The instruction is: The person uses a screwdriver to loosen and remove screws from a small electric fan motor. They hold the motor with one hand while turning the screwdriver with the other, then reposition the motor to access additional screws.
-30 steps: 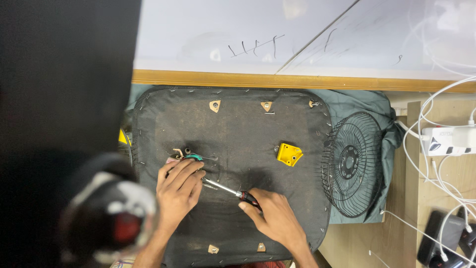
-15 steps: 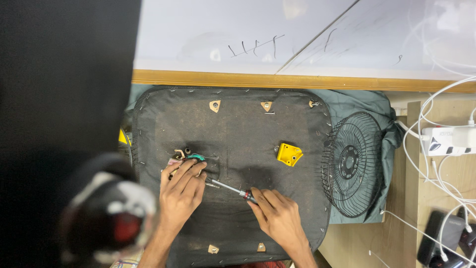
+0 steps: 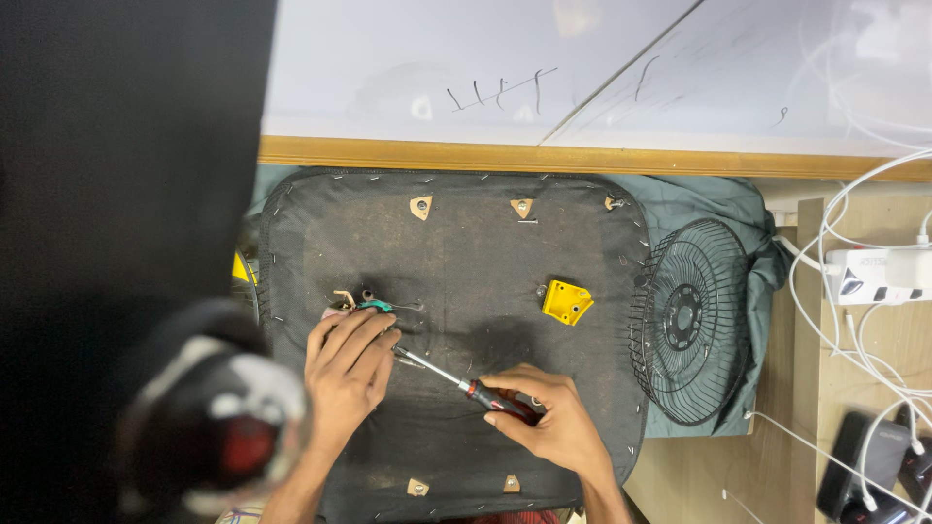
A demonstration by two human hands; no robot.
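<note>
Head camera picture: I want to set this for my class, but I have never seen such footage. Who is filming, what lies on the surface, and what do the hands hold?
The picture comes from one camera worn on a person's head, looking down at their own two bare hands. No machine is involved. In front of them lies a dark fabric-covered panel, stapled round its edge, with a yellow bracket on it. The right hand grips a screwdriver with a red and black handle, its tip pointing toward the left hand, which presses on the panel beside a small green fitting. To the right lie a wire fan grille on green cloth, and white cables.
</note>
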